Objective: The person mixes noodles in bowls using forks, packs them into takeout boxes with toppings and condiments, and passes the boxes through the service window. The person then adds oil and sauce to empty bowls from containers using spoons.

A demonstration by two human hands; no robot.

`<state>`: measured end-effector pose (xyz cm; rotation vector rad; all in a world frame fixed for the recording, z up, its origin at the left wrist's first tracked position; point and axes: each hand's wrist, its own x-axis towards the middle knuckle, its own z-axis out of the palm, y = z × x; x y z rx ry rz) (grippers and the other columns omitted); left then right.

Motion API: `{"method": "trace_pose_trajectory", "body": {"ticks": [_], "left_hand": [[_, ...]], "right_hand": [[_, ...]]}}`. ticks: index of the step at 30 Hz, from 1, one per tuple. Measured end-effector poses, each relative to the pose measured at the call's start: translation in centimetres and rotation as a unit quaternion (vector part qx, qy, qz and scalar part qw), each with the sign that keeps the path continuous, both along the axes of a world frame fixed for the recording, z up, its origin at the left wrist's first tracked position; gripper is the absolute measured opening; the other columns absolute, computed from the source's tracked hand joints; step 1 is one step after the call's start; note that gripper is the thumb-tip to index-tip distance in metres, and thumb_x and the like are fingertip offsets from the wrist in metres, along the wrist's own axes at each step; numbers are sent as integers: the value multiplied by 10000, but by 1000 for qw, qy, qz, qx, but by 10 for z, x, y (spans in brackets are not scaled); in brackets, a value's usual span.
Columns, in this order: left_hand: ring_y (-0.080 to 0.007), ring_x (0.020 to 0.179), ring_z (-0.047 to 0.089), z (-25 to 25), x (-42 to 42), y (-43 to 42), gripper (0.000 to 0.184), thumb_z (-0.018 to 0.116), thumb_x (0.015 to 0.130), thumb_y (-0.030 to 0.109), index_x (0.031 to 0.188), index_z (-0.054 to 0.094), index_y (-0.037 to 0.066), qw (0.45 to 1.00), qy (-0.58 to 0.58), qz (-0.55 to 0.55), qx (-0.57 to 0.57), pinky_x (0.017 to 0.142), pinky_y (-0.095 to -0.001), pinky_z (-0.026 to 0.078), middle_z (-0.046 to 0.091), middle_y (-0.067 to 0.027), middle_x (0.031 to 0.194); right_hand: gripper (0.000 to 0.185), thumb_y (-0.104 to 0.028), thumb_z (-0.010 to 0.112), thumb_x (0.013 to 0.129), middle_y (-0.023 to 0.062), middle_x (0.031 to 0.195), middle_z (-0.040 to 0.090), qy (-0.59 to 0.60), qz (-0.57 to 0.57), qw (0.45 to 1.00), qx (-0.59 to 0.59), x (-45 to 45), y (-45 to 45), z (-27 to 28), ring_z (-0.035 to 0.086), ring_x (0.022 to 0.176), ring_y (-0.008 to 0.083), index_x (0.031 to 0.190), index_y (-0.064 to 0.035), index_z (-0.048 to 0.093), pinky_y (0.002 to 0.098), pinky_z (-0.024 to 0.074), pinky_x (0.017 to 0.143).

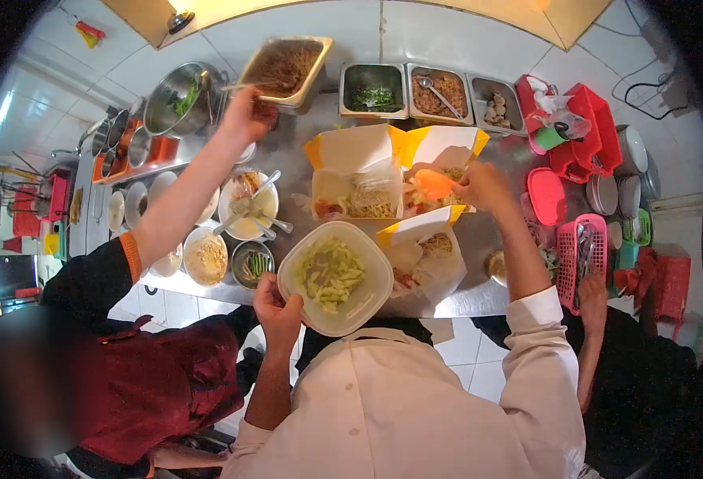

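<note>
- Left hand (pixel 279 311) is grasping a tub (pixel 375 307) of green pieces (pixel 332 271) at the surface's (pixel 289 160) near edge.
- Right hand (pixel 483 188) is grasping an orange scoop (pixel 434 185) over the back right noodle box (pixel 441 150).

Back row: steel pan (pixel 373 116) with chopped greens (pixel 371 97), mince pan (pixel 441 121) with spoon (pixel 442 97) in it, third pan (pixel 481 86) with pale chunks (pixel 496 108). Left: big steel bowl (pixel 160 112) with leafy greens (pixel 182 104). Tiled wall (pixel 463 36) behind. White bowl (pixel 247 231) with several utensils (pixel 243 206) across it. Right: red bins (pixel 604 132), stacked plates (pixel 603 194) near them, pink basket (pixel 566 251) of cutlery (pixel 585 246), dark cable (pixel 647 84) on wall above
</note>
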<state>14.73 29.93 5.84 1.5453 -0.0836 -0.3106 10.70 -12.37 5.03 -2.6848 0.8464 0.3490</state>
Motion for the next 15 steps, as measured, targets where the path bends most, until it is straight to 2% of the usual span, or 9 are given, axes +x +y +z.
{"method": "trace_pose_trajectory", "body": {"ticks": [4, 6, 9, 12, 14, 15], "left_hand": [[-69, 665, 567, -6, -7, 0, 249, 522, 726, -127, 910, 508, 41, 1000, 13, 18, 7, 598, -207, 465, 582, -18, 806], [-70, 659, 562, -12, -11, 1, 246, 521, 724, -128, 901, 512, 41, 999, 5, 35, 20, 610, -207, 464, 569, -11, 790], [-65, 664, 526, -13, -14, 6, 219, 517, 722, -116, 867, 503, 47, 999, -4, 36, 9, 625, -211, 439, 539, 1, 769], [-67, 679, 514, -12, -16, 8, 201, 531, 730, -101, 864, 500, 46, 999, -19, 32, 10, 632, -218, 421, 537, -4, 769], [-59, 666, 509, -1, -19, 0, 196, 537, 738, -101, 864, 501, 45, 999, -12, 41, 4, 619, -210, 414, 537, 0, 760], [-52, 653, 503, 5, -21, -5, 191, 542, 746, -101, 865, 501, 44, 999, -6, 42, -10, 607, -202, 408, 537, 3, 751]], "right_hand": [[273, -326, 747, 760, 184, 720, 688, -63, 11, 998, 26, -8, -18, -10, 702, 712, 304, 786, -55, 756, 450, 538, 672], [316, -328, 753, 769, 134, 635, 664, -79, -21, 982, 172, -12, -33, -21, 649, 606, 192, 778, -12, 746, 412, 502, 610], [351, -310, 734, 816, 20, 584, 603, -114, -39, 972, 200, -24, -52, -30, 523, 567, 94, 770, 38, 722, 322, 424, 542], [340, -277, 704, 863, -18, 589, 564, -168, -34, 959, 225, -49, -41, 23, 466, 564, 47, 807, 58, 722, 278, 368, 510], [343, -266, 692, 877, -34, 575, 507, -185, -41, 950, 250, -61, 1, 88, 435, 581, 23, 770, 60, 703, 276, 357, 507], [315, -248, 694, 867, -12, 559, 515, -161, -6, 950, 267, -67, 18, 112, 471, 554, 50, 760, 48, 700, 289, 370, 505]]}}
